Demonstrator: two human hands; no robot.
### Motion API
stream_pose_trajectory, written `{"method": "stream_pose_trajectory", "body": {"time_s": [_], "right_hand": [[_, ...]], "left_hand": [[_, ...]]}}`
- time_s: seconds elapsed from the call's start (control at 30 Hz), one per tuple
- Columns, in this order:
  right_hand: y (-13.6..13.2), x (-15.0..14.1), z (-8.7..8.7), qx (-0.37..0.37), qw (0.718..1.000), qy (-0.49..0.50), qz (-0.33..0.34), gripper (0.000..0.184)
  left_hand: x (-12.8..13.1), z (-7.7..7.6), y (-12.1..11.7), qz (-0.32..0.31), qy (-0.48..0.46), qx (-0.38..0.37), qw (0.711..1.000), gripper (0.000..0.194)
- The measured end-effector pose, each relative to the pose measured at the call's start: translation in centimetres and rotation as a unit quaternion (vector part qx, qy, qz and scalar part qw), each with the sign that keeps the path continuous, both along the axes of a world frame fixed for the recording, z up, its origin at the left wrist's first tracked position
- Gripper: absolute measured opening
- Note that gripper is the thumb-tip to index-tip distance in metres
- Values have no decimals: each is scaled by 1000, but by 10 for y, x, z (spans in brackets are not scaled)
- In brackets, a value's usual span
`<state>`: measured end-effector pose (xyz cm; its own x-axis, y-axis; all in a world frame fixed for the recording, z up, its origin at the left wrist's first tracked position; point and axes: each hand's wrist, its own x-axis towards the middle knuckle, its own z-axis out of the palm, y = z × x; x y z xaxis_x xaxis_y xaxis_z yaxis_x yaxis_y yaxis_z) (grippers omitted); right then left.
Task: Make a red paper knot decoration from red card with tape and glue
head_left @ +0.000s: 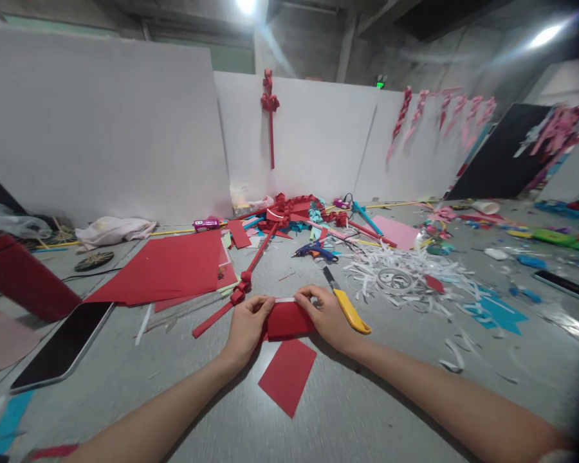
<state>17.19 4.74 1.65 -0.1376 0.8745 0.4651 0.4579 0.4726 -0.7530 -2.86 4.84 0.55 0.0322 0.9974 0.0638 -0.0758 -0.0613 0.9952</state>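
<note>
Between my two hands is a small piece of red paper (289,320) with a white strip along its far edge. My left hand (248,326) pinches its left far corner, thumb against fingertips. At the right far corner my right hand (329,316) grips the paper in the same way. A loose red paper piece (289,378) lies flat on the grey surface just below. Right beside my right hand rests a yellow-handled utility knife (351,312) with a dark blade. A red paper stick with a knot (241,289) lies just beyond my left hand.
Large red sheets (168,267) and a phone (62,350) lie left, near a red bottle (26,276). Ahead are a blue glue gun (316,251) and a heap of red paper ornaments (289,209). White paper shreds (410,267) with a tape roll (394,278) spread right.
</note>
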Motion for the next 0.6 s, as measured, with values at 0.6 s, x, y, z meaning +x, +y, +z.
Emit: {"method": "stream_pose_trajectory", "body": {"time_s": [0.6], "right_hand": [[10,2,-11,7,995,81,-53,23]], "left_hand": [[2,1,1,6,-12,-15,1000,38]]}}
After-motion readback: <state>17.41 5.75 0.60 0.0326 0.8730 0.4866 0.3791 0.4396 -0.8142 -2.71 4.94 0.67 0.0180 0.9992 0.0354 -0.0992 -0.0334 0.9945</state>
